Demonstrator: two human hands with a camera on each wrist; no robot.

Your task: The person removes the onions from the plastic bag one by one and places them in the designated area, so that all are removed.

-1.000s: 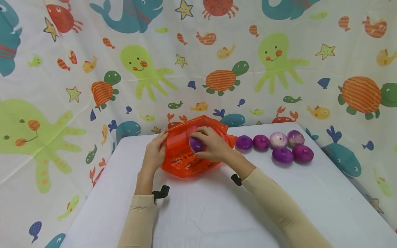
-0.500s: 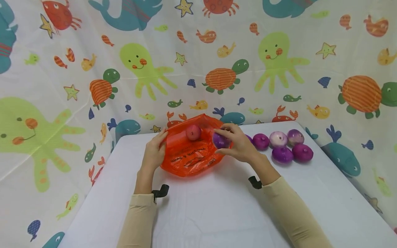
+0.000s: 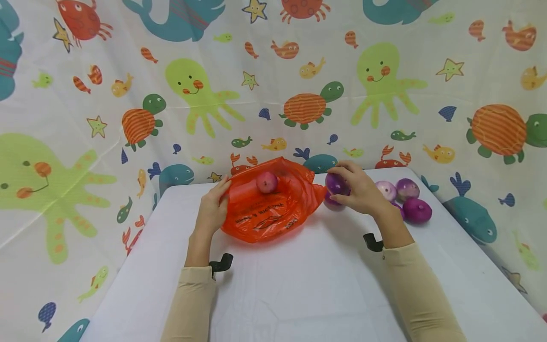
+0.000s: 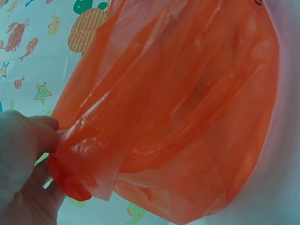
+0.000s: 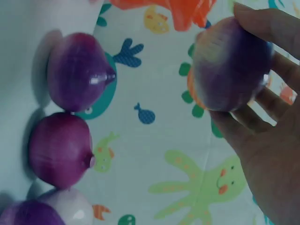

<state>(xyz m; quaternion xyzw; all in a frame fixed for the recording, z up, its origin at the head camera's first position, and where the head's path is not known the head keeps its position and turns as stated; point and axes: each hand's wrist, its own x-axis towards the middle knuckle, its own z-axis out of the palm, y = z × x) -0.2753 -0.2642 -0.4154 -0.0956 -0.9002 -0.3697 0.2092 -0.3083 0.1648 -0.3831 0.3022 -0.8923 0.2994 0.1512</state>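
In the head view my left hand (image 3: 212,209) pinches the left edge of an orange plastic bag (image 3: 260,228), whose mouth gapes toward me. The left wrist view shows thumb and fingers gripping the bag's film (image 4: 178,108). A pinkish onion (image 3: 267,182) sits inside the bag. Right of the bag, my right hand (image 3: 363,191) holds a purple onion (image 3: 336,184) raised over the table. Another purple onion (image 3: 334,201) lies just below it, partly hidden. In the right wrist view, the held onion (image 5: 229,68) is gripped between thumb and fingers, pale on one side.
Further right on the white table (image 3: 290,294) lie a whitish onion (image 3: 386,190), a purple-and-white onion (image 3: 407,189) and a magenta onion (image 3: 417,211). My right hand and wrist hide part of this group. A sea-animal curtain (image 3: 265,80) hangs behind the table.
My right hand has drawn the purple onion out from the bag's mouth and carried it right, to above the onion row. The pinkish onion in the bag is now uncovered. My left hand stays put.
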